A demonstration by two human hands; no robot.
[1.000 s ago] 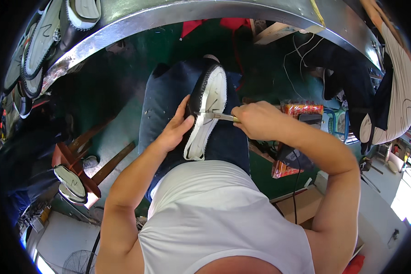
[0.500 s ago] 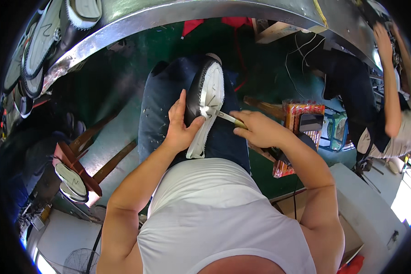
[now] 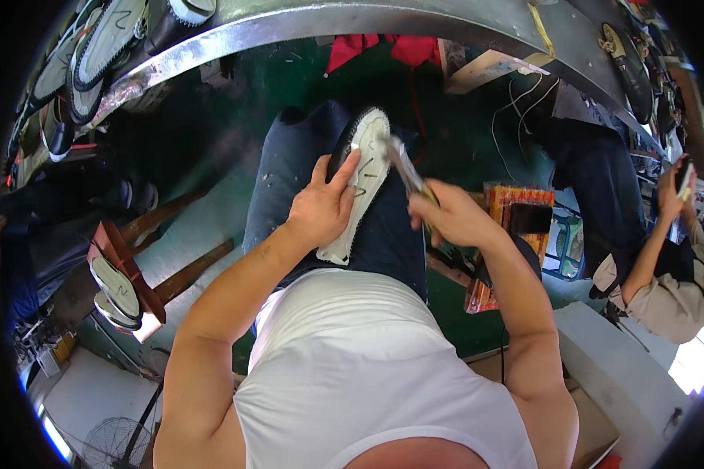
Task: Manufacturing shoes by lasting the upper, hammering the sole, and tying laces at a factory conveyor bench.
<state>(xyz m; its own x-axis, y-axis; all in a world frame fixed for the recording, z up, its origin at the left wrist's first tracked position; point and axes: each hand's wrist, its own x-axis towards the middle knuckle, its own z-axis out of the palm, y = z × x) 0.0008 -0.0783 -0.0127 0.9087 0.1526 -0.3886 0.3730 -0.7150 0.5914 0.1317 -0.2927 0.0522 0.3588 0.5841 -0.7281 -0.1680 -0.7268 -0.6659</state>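
A black shoe upper with its pale, white-edged underside (image 3: 365, 191) turned up rests on my thighs, its toe pointing away from me. Bent dark pieces, like staples or nails, show on that underside. My left hand (image 3: 323, 197) grips the shoe from the left, index finger lying across its edge. In my right hand (image 3: 449, 213) is a metal hand tool (image 3: 405, 168) with a yellowish grip. Its head is at the right edge of the forepart, smeared by motion; whether it is a hammer or pincers I cannot make out.
A metal bench (image 3: 352, 17) curves across the far side, with several shoes (image 3: 111, 39) at its left. More shoes (image 3: 116, 289) lie on a wooden stool (image 3: 125, 258). To the right stand an orange-topped seat (image 3: 524, 205) and a person (image 3: 669, 258) holding a phone-like object.
The tool has moved from the middle of the underside to its right forepart edge. My left hand has shifted up and over the shoe. The person at right has lowered their arms.
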